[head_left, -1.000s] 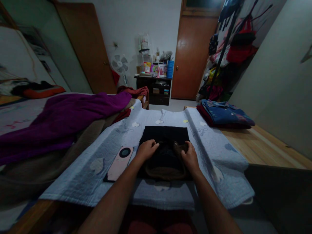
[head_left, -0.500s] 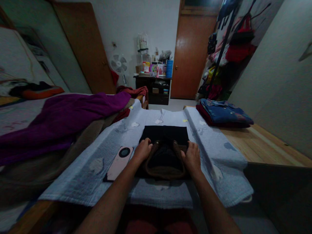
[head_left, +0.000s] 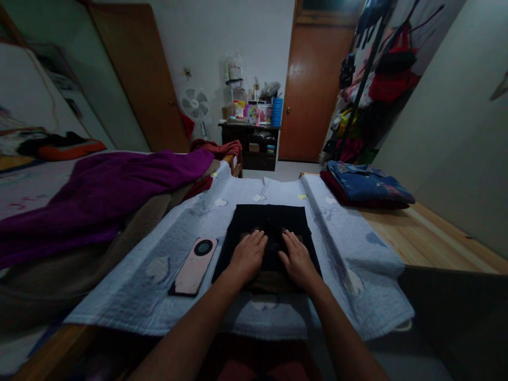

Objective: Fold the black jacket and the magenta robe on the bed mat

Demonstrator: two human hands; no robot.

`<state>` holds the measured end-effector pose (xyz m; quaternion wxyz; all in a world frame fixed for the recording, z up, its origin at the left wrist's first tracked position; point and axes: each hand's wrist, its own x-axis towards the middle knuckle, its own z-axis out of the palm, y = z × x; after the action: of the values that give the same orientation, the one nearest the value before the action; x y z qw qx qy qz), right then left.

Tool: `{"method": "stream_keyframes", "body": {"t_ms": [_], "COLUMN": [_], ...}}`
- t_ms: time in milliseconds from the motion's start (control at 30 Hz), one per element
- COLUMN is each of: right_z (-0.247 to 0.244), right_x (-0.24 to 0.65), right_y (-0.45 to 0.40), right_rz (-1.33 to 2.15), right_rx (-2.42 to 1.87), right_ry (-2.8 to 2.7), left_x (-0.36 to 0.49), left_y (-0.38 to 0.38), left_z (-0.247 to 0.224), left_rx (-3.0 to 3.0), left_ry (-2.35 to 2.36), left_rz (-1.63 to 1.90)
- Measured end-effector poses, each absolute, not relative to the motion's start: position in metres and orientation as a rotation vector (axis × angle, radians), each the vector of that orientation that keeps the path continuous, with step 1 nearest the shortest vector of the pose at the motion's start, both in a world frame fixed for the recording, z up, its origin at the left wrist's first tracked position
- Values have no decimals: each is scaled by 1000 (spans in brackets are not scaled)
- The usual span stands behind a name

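Note:
A folded black garment [head_left: 273,214] with a brown collar-like part lies on a pale blue quilted cloth [head_left: 262,317]. My left hand [head_left: 249,256] rests flat on the left side of the garment, fingers stretched forward. On its right side my right hand [head_left: 297,259] lies flat too, its thumb apart from the other fingers. Both palms cover much of the brown part, and neither hand grips anything. Left of the garment a pink phone [head_left: 194,270] with a round black camera ring lies on the cloth.
Folded blue denim clothing [head_left: 369,182] sits on a dark red item on the wooden surface [head_left: 440,233] at right. A purple blanket [head_left: 119,180] covers the bed at left. A fan [head_left: 194,103], a dark cabinet [head_left: 248,153] and a wooden door [head_left: 317,90] stand farther back.
Both hands have moved inward from the garment's side edges onto its top and now lie flat. The brown collar-like part, earlier showing as an open loop, is pressed down and mostly covered.

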<state>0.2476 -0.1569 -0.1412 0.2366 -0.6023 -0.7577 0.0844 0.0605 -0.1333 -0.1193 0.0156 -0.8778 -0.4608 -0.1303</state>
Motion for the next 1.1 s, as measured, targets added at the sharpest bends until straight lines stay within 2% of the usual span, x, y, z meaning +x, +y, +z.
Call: {"method": "stream_keyframes", "body": {"t_ms": [133,267,333,433,533,933,1100], "right_z": [-146,-145,-144,-147,-153,-165,-170], "right_x": [247,253,260,272,277,272,284], "right_y": [-158,-157,-155,-156,-159,-178,-187], "right_rz": [348,548,703,806,737,428,413], "right_rx": [-1635,-1539,-1469,-1402,-1392,-1534,-1518], "right_ry": [-2101,-1963,-1780,-1457,-1355,-1513,-1660], "left_x": [58,55,52,46,40,26,26], "left_y": [-135,-132,-130,-129,-131,-140,-140], "left_z": [-131,-133,-133,-134,-136,-147,-146], "left_rx": [-2771,-2869,-2943,-2936,-2856,-2847,-2827], "left_ry": [-1600,-1700,-1764,-1973,-2172,-2239,-2203], "left_rz": [-345,-435,-576,-973,-1211,-1212,-1209]}}
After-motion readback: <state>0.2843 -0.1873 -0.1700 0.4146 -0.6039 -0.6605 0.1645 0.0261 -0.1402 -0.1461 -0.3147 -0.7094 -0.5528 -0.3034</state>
